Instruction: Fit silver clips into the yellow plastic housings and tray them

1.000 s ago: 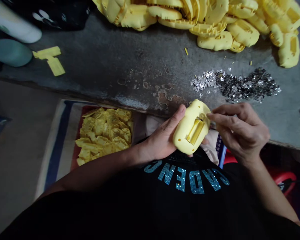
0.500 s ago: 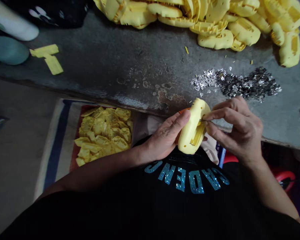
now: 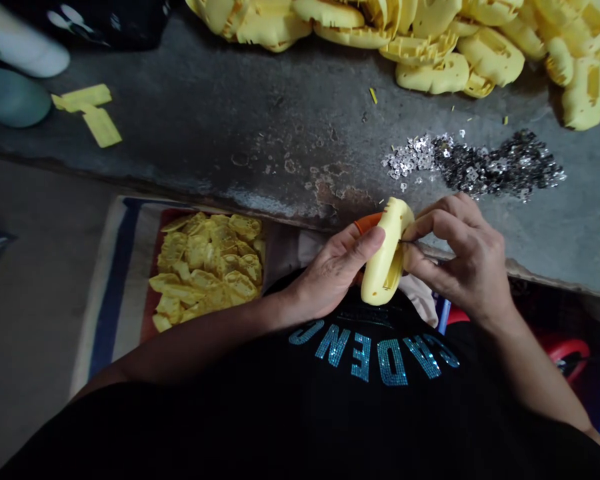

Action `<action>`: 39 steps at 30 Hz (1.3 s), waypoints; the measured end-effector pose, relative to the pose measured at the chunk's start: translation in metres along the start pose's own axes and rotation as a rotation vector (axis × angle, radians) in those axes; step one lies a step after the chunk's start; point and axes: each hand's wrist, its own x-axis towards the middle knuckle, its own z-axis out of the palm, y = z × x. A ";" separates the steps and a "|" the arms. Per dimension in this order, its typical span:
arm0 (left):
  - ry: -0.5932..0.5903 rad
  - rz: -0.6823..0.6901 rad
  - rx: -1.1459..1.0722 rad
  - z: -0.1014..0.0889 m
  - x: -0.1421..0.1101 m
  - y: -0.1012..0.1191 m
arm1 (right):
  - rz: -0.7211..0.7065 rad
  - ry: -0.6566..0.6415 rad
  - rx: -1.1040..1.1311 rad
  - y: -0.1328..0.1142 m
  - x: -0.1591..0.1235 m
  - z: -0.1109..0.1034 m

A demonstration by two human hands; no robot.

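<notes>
My left hand (image 3: 337, 270) is closed round a yellow plastic shell (image 3: 381, 263), its thumb lying along the side that faces left. The shell is tilted on edge, and a long slot shows on its right side. Thumb and forefinger of my right hand (image 3: 463, 257) pinch at that slot; a thin dark edge shows between the fingertips, probably a small metal piece, mostly hidden. An orange band (image 3: 367, 223) shows at my left fingers. Beyond my right hand, a heap of small shiny metal pieces (image 3: 480, 163) lies on the grey worktop (image 3: 205, 113).
Many similar yellow shells (image 3: 430, 70) are piled along the far side. Yellow strips (image 3: 100, 127) lie at the left beside a teal rounded object (image 3: 13, 98). Below the worktop's front edge, a container holds more yellow parts (image 3: 205, 267). Something red (image 3: 565, 353) is at lower right.
The shell has turned further on edge, so less of its slot shows. My right hand has shifted slightly left with it, still pinching at the slot.
</notes>
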 end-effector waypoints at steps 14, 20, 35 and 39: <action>-0.078 0.011 -0.082 -0.001 0.001 -0.002 | -0.101 0.064 -0.092 -0.015 -0.001 -0.006; -0.048 0.022 -0.072 0.000 0.001 0.002 | -0.085 0.062 -0.048 -0.011 0.000 -0.006; -0.010 -0.325 -0.073 0.001 0.039 0.035 | 0.280 0.190 0.414 0.047 0.015 -0.002; -0.021 -0.322 -0.034 0.001 0.037 0.032 | 0.308 0.186 0.336 0.050 0.014 -0.009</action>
